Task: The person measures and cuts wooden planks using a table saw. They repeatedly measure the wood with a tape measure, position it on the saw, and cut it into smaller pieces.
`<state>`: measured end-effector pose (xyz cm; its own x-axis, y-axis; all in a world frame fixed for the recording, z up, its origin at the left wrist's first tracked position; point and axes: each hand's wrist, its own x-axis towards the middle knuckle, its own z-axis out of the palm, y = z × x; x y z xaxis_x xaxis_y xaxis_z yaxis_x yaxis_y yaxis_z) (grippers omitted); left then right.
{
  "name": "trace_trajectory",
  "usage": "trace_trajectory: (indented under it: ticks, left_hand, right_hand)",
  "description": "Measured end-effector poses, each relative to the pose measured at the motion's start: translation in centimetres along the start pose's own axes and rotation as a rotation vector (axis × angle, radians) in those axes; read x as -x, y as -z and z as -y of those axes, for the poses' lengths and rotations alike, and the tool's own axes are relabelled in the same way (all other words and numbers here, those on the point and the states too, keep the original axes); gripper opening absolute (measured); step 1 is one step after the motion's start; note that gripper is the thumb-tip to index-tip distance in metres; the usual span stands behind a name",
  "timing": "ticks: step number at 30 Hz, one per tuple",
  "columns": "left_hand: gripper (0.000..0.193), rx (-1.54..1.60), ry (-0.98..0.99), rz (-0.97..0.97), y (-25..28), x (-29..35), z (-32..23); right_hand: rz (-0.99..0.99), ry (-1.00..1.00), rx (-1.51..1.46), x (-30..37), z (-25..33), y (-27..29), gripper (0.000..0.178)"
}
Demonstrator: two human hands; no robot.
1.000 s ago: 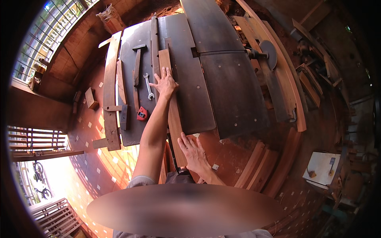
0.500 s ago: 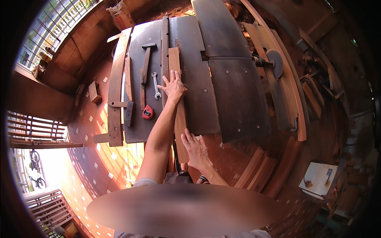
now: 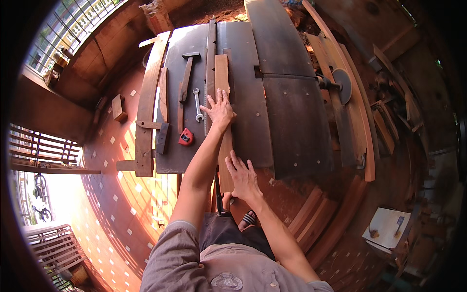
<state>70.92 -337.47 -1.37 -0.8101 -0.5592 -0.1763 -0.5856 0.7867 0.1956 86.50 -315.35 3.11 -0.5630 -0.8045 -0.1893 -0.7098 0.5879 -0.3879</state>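
Note:
A long, narrow wooden board [image 3: 222, 73] lies lengthwise on a dark metal worktable [image 3: 245, 131], along a dark straight strip [image 3: 210, 58] on its left. My left hand [image 3: 219, 114] rests on top of the board, fingers spread. My right hand [image 3: 244, 182] is at the board's near end, which sticks out past the table edge; its fingers are stretched out and its palm is against the board's right side. Left of my left hand lie an open-ended wrench [image 3: 197, 104], a red tape measure [image 3: 185, 137] and a hammer [image 3: 188, 75].
Wooden pieces [image 3: 152, 97] lie along the table's left edge. On the right, a round disc [image 3: 342, 86] stands upright beside long planks [image 3: 360, 107]. Several boards [image 3: 311, 219] are on the tiled floor at lower right, near a white box [image 3: 386, 228].
The board has slid slightly forward along the strip. My right hand has moved forward with it, while my left hand stays on top. The view has shifted, and more of my torso shows.

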Motion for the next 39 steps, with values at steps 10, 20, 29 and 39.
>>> trace_trajectory:
  ticks: [10, 20, 29, 39]
  left_hand:
    - [0.104, 0.084, -0.100, 0.012, 0.3, 2.8, 2.1]
    - [0.116, -0.099, -0.406, 0.344, 5.5, 14.8, 6.2]
    - [0.142, -0.172, -0.333, 0.249, 3.3, 17.0, 4.7]
    - [0.111, -0.184, -0.401, -0.080, -1.3, 16.1, 6.0]
  right_hand:
    - [0.010, 0.001, 0.002, -2.8, -0.9, 0.2, 0.125]
    - [-0.013, -0.017, -0.015, -5.6, -2.1, 1.0, 0.114]
    - [-0.026, -0.021, -0.029, -8.0, -2.5, 1.9, 0.115]
    - [0.000, -0.022, -0.022, -10.8, -3.2, 2.8, 0.120]
